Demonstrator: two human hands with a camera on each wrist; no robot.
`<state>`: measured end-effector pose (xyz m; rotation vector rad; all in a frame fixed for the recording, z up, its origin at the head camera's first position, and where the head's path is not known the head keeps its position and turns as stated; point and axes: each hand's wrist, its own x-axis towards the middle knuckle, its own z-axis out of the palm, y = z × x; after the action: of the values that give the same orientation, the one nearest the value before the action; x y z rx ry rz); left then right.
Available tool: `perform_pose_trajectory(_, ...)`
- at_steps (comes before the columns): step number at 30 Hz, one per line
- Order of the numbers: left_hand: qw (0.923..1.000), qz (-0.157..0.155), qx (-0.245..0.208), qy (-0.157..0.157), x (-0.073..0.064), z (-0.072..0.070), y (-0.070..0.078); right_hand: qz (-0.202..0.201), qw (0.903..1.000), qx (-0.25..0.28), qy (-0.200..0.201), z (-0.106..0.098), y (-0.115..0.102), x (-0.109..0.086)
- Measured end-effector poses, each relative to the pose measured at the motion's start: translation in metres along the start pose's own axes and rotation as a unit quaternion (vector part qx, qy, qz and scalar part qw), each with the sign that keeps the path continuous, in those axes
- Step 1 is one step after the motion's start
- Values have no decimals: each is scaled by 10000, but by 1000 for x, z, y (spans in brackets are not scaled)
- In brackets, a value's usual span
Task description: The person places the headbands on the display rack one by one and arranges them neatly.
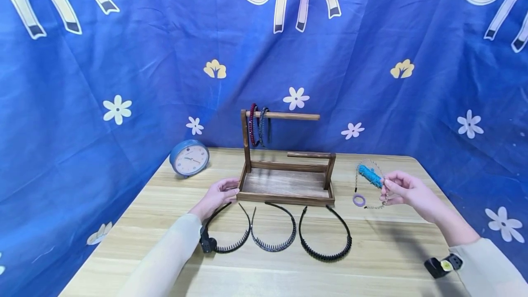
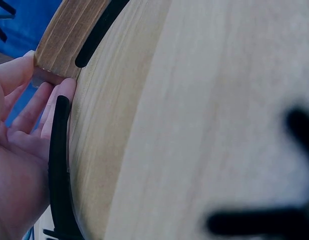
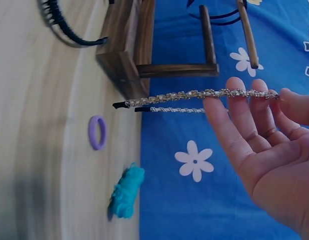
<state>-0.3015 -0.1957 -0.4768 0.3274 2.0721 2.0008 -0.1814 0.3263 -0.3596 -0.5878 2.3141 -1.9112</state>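
Note:
My right hand (image 1: 406, 191) pinches a thin silvery beaded headband (image 3: 194, 94) with black tips, raised over the table's right side. At the left, my left hand (image 1: 214, 198) grips the front left corner of a brown wooden rack (image 1: 284, 200), thumb and fingertips against the wood. On the rack's upper bar (image 1: 297, 116) hang a red headband (image 1: 251, 127) and a dark blue headband (image 1: 261, 127). Before the rack lie a black toothed headband (image 1: 249, 228), a grey toothed headband (image 1: 274, 247) and a thicker black headband (image 1: 326, 257), their tips toward the rack.
A blue round clock (image 1: 190, 159) stands at the table's back left. Near my right hand lie a turquoise bundle (image 1: 370, 175) and a purple ring (image 3: 91, 132). A shorter lower bar (image 1: 309, 155) rises from the rack's right end. Blue patterned cloth (image 1: 165, 58) hangs behind the table.

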Motion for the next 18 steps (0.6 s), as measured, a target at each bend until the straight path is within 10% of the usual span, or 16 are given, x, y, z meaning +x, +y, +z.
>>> perform_pose_trajectory(18, 9999, -61, -110, 59, 0, 2, 1, 371, 9929, 88, 1126, -10, -21, 48)
